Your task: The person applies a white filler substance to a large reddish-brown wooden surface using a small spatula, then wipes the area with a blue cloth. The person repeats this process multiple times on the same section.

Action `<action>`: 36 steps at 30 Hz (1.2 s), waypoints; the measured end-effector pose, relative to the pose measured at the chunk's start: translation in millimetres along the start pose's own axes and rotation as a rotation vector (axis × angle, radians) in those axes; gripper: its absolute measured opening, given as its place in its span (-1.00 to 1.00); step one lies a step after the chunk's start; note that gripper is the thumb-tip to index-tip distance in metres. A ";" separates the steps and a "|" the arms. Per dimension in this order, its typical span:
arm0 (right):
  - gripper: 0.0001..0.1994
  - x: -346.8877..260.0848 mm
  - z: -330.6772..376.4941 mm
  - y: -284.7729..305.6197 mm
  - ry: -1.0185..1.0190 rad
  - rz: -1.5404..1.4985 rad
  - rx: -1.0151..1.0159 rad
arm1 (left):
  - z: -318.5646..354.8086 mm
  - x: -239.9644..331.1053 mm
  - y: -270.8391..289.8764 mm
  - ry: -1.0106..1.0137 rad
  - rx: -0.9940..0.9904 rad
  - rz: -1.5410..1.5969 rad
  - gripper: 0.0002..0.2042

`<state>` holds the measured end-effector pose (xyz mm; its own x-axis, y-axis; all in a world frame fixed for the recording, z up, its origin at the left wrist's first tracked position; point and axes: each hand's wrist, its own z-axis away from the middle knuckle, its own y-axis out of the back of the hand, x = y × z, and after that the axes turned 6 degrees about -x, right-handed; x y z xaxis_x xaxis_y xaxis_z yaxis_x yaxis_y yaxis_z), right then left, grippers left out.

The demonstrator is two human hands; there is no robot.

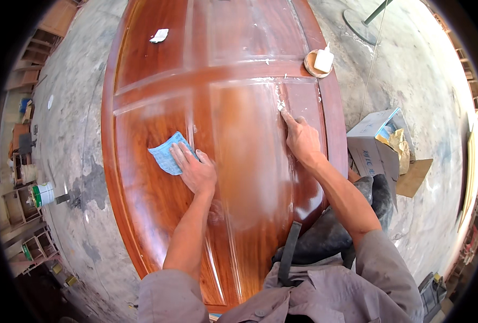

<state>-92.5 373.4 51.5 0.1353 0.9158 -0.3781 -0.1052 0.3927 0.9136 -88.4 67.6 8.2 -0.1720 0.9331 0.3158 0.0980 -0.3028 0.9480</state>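
Observation:
A large glossy reddish-brown wooden door panel (239, 237) lies in front of me, with raised mouldings and hazy pale dust on its surface. My left hand (194, 169) rests on the panel left of the middle, its fingers pressed on a blue sheet of sandpaper (166, 157) with a lifted outer corner. Farther right, my right hand (302, 137) reaches to a moulding groove, fingers curled and index fingertip forward. White crumbs (280, 96) lie around that fingertip; whatever the fingers pinch, if anything, is too small to tell.
A round dish (310, 64) with a white bottle (324, 60) stands on the panel's right edge. A white scrap (159, 36) lies at the far left. Right of the panel are an open cardboard box (373, 142) and a round metal base (360, 27). A white bucket (43, 194) stands left.

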 end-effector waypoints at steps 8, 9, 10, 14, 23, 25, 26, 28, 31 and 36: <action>-0.48 -3.0 -9.6 3.3 -0.011 -0.015 0.027 | -1.7 1.3 -3.0 -0.015 0.022 -0.011 -0.40; -0.48 -2.3 -6.3 2.1 0.001 -0.016 0.017 | -1.8 -1.8 -2.4 -0.011 0.019 -0.011 -0.40; -0.49 -1.6 -2.3 1.1 0.013 -0.017 0.008 | -1.2 -4.1 -2.2 -0.008 0.016 -0.011 -0.40; -0.48 2.7 6.7 -3.3 0.010 -0.004 0.006 | -1.2 -5.8 -2.7 -0.031 0.042 -0.034 -0.41; -0.47 2.8 2.3 -1.3 -0.007 -0.002 -0.002 | 0.0 -5.1 -3.5 -0.013 0.028 0.001 -0.41; -0.46 7.6 -17.2 -1.0 0.006 0.014 0.055 | -2.0 1.2 -5.4 -0.009 0.025 0.020 -0.41; -0.46 9.0 -12.7 -1.6 0.007 0.007 0.046 | -0.4 0.9 -4.6 -0.004 0.011 0.019 -0.41; -0.46 -0.5 -5.8 0.0 0.022 -0.009 0.032 | -2.2 -4.6 -1.8 0.014 -0.006 0.017 -0.41; -0.46 -0.9 9.4 -1.2 -0.028 -0.005 0.006 | 0.9 -3.3 0.8 0.018 -0.012 0.022 -0.40; -0.45 0.0 -16.4 1.6 -0.010 0.020 0.015 | -1.0 -1.1 -1.1 0.002 0.007 0.039 -0.41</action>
<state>-108.8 375.4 50.6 0.1429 0.9227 -0.3580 -0.0933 0.3726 0.9233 -89.3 66.7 6.9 -0.1697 0.9203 0.3525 0.1115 -0.3374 0.9347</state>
